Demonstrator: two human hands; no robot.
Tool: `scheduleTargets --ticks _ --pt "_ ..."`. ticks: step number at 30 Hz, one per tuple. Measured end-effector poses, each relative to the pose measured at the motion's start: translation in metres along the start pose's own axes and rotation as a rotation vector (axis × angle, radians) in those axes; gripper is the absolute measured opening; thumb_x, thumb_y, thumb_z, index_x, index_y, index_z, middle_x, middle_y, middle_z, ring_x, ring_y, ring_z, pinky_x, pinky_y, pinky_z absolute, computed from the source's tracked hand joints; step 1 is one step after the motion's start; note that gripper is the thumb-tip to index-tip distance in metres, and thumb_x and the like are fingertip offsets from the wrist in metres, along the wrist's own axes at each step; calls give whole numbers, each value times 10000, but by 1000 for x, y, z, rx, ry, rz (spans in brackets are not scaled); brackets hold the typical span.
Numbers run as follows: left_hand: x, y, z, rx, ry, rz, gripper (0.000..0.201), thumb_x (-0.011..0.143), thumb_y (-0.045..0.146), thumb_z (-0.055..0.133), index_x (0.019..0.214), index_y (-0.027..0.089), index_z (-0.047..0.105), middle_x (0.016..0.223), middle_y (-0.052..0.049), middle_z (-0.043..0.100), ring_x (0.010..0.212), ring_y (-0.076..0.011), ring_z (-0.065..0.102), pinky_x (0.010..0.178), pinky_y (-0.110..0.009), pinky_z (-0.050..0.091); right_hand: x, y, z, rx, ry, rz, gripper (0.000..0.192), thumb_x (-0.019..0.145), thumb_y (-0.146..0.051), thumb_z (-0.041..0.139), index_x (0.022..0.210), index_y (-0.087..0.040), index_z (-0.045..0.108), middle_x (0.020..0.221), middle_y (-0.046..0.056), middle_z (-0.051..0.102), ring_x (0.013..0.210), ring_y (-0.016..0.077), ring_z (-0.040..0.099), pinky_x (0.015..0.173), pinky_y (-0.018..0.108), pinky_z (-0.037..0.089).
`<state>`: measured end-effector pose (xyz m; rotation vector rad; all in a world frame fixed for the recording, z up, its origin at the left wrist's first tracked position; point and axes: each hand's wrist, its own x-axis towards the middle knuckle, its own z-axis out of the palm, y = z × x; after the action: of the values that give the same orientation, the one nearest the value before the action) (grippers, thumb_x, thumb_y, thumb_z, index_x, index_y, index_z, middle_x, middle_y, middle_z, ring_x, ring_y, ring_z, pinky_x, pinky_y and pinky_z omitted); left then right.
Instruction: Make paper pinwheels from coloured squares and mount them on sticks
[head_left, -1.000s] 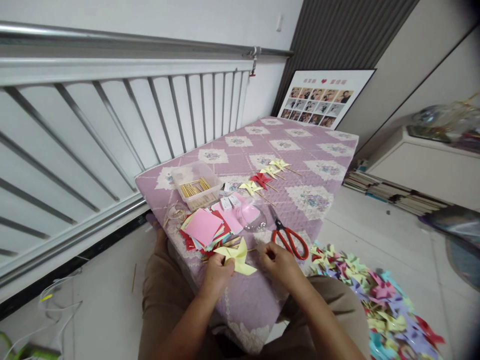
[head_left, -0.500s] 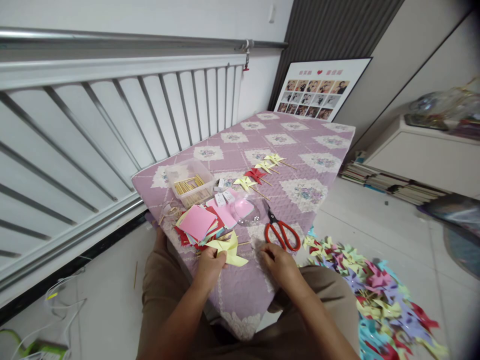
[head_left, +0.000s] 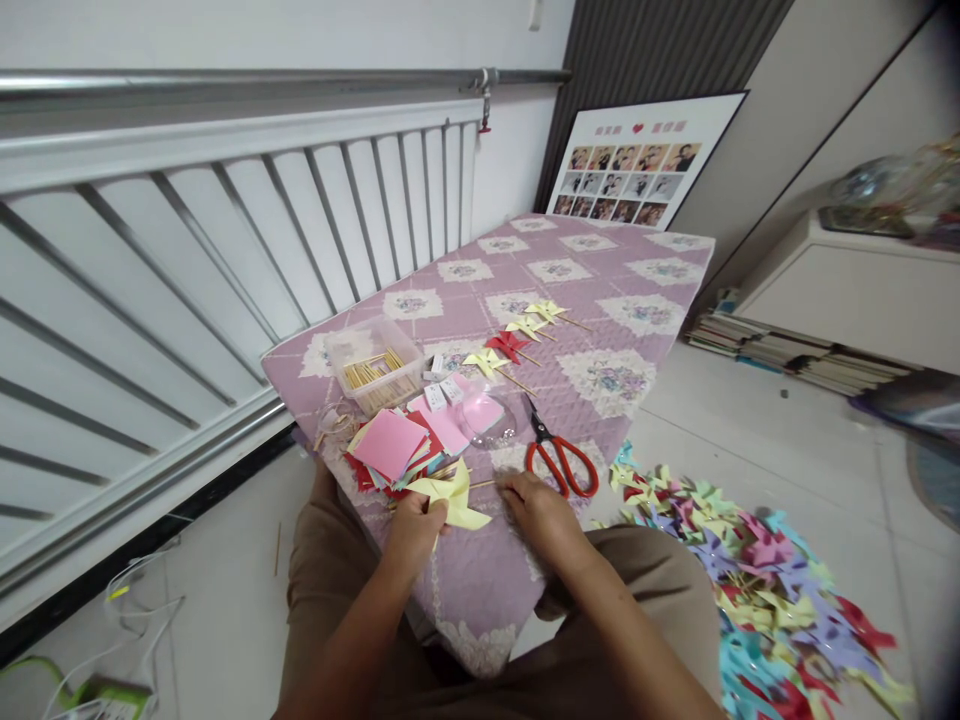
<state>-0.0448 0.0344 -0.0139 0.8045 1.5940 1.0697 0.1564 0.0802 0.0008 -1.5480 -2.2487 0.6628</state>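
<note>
Across my knees runs the mattress (head_left: 600,300), a long quilted slab stretching away toward the photo board (head_left: 637,170). On the floor to my right spreads the pile (head_left: 757,590) of finished pinwheels, too many to count. On the quilt ahead lie four pinwheels (head_left: 517,340) in a slanting row, three yellow and one red. One clear box (head_left: 371,375) of sticks sits far left, one paper stack (head_left: 390,445) just in front of it, one pair of scissors (head_left: 559,455) to the right.

At the near edge, my left hand (head_left: 412,525) is closed on the yellow pinwheel (head_left: 454,500), pinching it near its centre, its blades fanned toward the stack. My right hand (head_left: 536,505) rests on the quilt just right of it, fingers curled low; whether they pinch anything I cannot tell. A thin stick (head_left: 480,485) runs roughly level, left to right, between the pinwheel and my right fingertips, its long axis pointing from one hand to the other. The right hand is nearer its free end; the left is nearer the paper.
</note>
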Motion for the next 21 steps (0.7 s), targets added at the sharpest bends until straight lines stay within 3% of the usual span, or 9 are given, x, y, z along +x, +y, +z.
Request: scheduleTargets --ticks 5,13,21 --pt "0 0 0 4 -9 10 215 753 201 585 925 144 701 743 -9 719 560 -122 590 515 -204 465 2 -3 -4 1 -48 -46 219 900 -147 470 971 -198 671 948 70 667 882 186 638 787 265 460" --pt "-1 -1 -1 31 9 -20 169 748 261 593 836 149 685 665 8 678 542 -125 580 526 -211 450 4 -2 -5 -36 -95 -76 122 876 -165 536 835 -192 647 865 50 631 791 176 615 726 263 456" --pt "1 -3 -1 53 2 -7 168 746 269 582 809 148 681 618 16 656 523 -128 573 505 -214 432 2 -5 -3 -130 -87 -110 126 891 -192 537 860 -188 659 903 74 634 827 199 624 725 280 465"
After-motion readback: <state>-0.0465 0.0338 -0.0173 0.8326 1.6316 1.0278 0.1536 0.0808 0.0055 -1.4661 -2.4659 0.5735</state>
